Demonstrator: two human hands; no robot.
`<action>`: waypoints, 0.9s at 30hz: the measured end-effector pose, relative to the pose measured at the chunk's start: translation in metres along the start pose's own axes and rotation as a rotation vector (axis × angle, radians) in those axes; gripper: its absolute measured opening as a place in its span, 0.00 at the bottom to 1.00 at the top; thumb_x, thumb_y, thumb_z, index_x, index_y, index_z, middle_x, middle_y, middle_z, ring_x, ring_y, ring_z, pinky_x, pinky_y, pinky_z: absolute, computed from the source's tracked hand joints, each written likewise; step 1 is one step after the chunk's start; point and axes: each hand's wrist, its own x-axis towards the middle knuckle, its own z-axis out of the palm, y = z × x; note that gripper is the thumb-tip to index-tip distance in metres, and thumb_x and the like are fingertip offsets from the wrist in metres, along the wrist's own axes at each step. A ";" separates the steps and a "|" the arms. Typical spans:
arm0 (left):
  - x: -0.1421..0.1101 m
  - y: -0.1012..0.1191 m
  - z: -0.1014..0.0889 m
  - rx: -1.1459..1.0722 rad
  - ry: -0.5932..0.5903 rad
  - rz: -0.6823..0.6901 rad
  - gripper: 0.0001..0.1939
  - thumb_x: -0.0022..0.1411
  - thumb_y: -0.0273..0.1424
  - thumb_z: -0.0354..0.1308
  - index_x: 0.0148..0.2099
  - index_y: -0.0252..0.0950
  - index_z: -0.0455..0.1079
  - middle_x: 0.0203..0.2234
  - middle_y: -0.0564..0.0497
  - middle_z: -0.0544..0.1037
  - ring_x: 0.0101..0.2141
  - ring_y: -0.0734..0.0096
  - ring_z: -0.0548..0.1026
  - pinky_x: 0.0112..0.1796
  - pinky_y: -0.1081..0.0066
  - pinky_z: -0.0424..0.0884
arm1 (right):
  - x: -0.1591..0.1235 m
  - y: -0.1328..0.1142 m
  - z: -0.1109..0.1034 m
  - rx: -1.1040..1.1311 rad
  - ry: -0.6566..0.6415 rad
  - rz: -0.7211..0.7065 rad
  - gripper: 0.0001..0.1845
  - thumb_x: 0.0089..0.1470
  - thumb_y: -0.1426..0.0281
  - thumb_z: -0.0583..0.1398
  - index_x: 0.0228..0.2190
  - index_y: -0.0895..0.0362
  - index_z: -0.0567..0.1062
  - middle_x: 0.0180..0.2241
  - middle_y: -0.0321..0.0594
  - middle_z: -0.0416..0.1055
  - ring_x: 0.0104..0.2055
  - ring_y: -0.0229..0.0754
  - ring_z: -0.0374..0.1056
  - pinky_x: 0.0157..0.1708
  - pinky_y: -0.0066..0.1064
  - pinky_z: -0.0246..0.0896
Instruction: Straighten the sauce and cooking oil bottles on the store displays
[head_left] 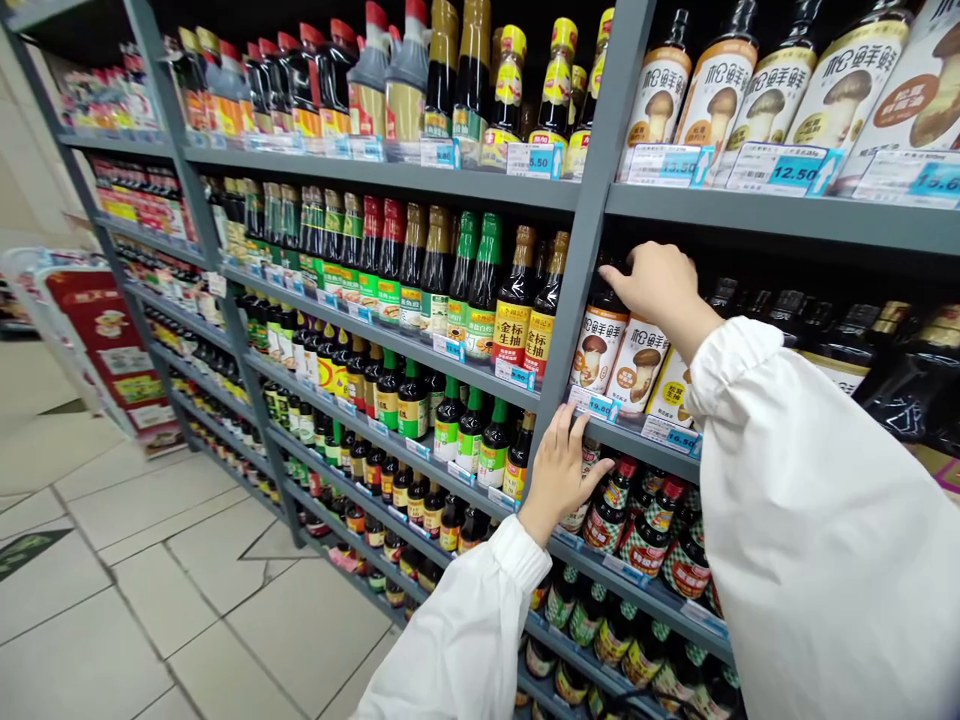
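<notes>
My right hand point(656, 285) reaches over the tops of the mushroom-label sauce bottles on the middle shelf at right. Its thumb stretches left across the top of the end bottle point(598, 350), apart from the bent fingers, whose tips are hidden. Beneath the wrist stand a second white-label bottle point(637, 365) and a yellow-label one point(671, 393). Lower down, my left hand point(561, 462) is open, fingers spread against the shelf edge beside the grey upright, just below a price tag point(595, 404). Nothing is in its grasp.
Sauce bottles fill the shelves left of the grey upright point(583, 210). Larger mushroom-label bottles point(776, 95) stand above my right hand, and checker-capped bottles point(606, 515) sit below. A red display stand point(112, 345) is at far left on the tiled floor point(172, 560).
</notes>
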 end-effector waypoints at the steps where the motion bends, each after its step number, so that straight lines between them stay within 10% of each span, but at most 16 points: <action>1: 0.000 0.000 -0.001 -0.004 -0.003 -0.001 0.39 0.71 0.53 0.50 0.72 0.35 0.47 0.70 0.33 0.56 0.71 0.46 0.53 0.67 0.47 0.57 | 0.005 0.001 0.007 0.013 -0.019 0.016 0.31 0.60 0.46 0.60 0.41 0.64 0.77 0.40 0.57 0.74 0.53 0.64 0.68 0.55 0.65 0.58; 16: 0.000 -0.002 -0.006 -0.058 -0.023 0.006 0.38 0.71 0.52 0.50 0.73 0.37 0.46 0.70 0.33 0.55 0.71 0.47 0.53 0.67 0.46 0.58 | 0.019 0.015 0.032 0.092 -0.038 -0.018 0.26 0.57 0.50 0.66 0.37 0.63 0.76 0.39 0.53 0.75 0.55 0.64 0.69 0.56 0.72 0.53; 23: 0.001 -0.001 -0.005 -0.065 -0.011 0.006 0.37 0.72 0.51 0.49 0.72 0.35 0.48 0.70 0.32 0.55 0.71 0.46 0.51 0.67 0.45 0.54 | -0.022 -0.022 -0.031 -0.165 -0.159 -0.037 0.21 0.67 0.58 0.59 0.46 0.65 0.76 0.45 0.55 0.77 0.60 0.56 0.64 0.65 0.58 0.48; 27: 0.002 -0.001 -0.014 -0.104 -0.041 0.021 0.35 0.73 0.48 0.50 0.72 0.36 0.49 0.70 0.32 0.53 0.72 0.46 0.50 0.67 0.45 0.54 | -0.086 0.009 -0.070 -0.032 -0.156 -0.101 0.22 0.64 0.58 0.62 0.55 0.55 0.73 0.48 0.48 0.76 0.59 0.58 0.66 0.59 0.58 0.61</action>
